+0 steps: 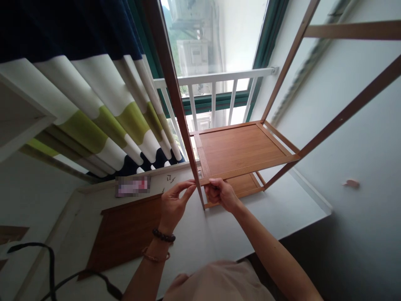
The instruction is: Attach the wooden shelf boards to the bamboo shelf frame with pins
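Note:
A brown wooden shelf rack stands before me on the white ledge. My left hand, with a dark bead bracelet on its wrist, pinches thumb and forefinger together against the outer side of the near left post. Whatever lies between those fingertips is too small to make out. On the other side of that post, my right hand is closed around the front edge of the upper shelf board, close to its left corner. The thumb lies along the edge and the other fingers curl below it. A lower shelf board shows partly underneath.
Left of the rack, a loose brown board lies on the white ledge. Behind it are several small metal pieces and a blurred-out packet. A striped curtain hangs at left; a white railing crosses the window behind.

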Demonstrator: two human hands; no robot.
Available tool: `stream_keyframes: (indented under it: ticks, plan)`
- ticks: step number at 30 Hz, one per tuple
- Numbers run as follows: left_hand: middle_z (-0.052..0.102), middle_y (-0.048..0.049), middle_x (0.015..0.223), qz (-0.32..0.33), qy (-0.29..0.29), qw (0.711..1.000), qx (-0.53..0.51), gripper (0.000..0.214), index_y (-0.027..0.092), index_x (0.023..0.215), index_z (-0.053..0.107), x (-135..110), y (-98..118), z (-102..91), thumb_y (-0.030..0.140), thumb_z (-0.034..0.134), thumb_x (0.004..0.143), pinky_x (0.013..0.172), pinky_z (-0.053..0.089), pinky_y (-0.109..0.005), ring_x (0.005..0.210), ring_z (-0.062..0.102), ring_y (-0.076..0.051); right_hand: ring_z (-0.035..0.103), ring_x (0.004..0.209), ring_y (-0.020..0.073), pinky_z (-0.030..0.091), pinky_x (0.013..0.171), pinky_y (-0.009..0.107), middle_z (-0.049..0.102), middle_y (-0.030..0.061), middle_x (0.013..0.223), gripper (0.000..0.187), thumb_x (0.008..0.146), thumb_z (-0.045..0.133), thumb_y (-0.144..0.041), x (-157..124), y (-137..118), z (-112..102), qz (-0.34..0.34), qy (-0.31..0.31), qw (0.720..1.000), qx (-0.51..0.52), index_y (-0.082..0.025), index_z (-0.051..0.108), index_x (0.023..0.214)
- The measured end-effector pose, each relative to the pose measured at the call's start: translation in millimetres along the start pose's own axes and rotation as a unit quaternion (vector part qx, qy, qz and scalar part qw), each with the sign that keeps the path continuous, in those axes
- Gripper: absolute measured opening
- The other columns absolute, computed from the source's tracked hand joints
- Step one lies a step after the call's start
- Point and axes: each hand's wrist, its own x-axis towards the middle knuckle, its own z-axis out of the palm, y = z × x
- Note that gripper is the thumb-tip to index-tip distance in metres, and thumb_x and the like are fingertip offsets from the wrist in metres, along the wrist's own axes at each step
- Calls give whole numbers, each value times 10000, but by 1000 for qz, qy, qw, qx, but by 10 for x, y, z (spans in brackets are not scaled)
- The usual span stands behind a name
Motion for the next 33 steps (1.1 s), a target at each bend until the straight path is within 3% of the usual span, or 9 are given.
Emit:
stream_keyframes:
  ticks: [14,20,33]
  plan:
    - [689,-74,881,-29,-99,993,-56,137,166,672,669,82,14,-57,259,735,595,802,520,-355,828,645,-204,117,344,39,73,361,207,200,-97,361,302,716,465,-391,-37,-55,-104,14,-72,997,-7,-131,548,586]
    - [685,-77,884,-24,-93,994,-51,149,162,672,667,88,26,-37,268,734,592,824,511,-372,839,635,-209,100,347,38,71,360,209,186,-102,366,292,706,463,-390,-48,-66,-122,28,-70,997,-19,-133,545,593]
    - [677,-65,879,-13,-142,988,-57,94,170,671,656,79,78,-54,222,716,620,813,502,-357,833,629,-195,87,350,34,74,350,203,177,-102,369,309,716,446,-379,-108,-99,-159,17,-91,996,-2,-118,558,593]
